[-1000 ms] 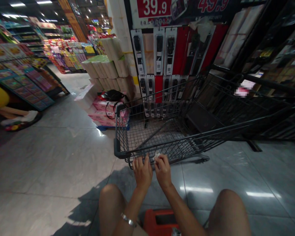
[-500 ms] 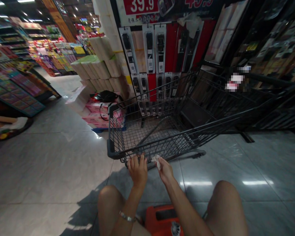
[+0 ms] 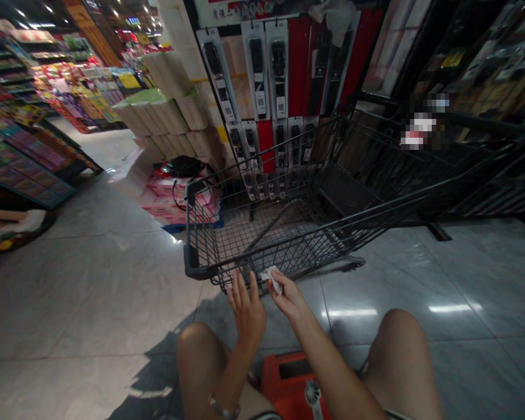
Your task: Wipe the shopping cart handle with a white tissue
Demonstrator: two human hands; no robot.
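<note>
A dark wire shopping cart (image 3: 297, 248) stands crosswise in front of me, its basket showing bare mesh. Between the thumb and fingers of my right hand (image 3: 287, 294) is a crumpled white tissue (image 3: 272, 276), close to the cart's near side. My left hand (image 3: 248, 306) is just left of it, back upward, fingers stretched out and apart near the lower front corner of the cart. Whether its fingertips touch the wire cannot be made out. A bracelet (image 3: 222, 408) circles my left wrist.
Beneath me is an orange seat (image 3: 284, 373) between my knees. Behind the cart hang packaged black goods on a display rack (image 3: 262, 140). Stacked paper packs (image 3: 157, 116) and pink boxes (image 3: 166, 201) with a black bag (image 3: 184, 167) stand left. Grey tiles (image 3: 114, 280) cover the floor.
My right hand with the tissue has shifted slightly left, nearer my left hand. The left hand's fingers have spread and straightened. The whole view has tilted down a little.
</note>
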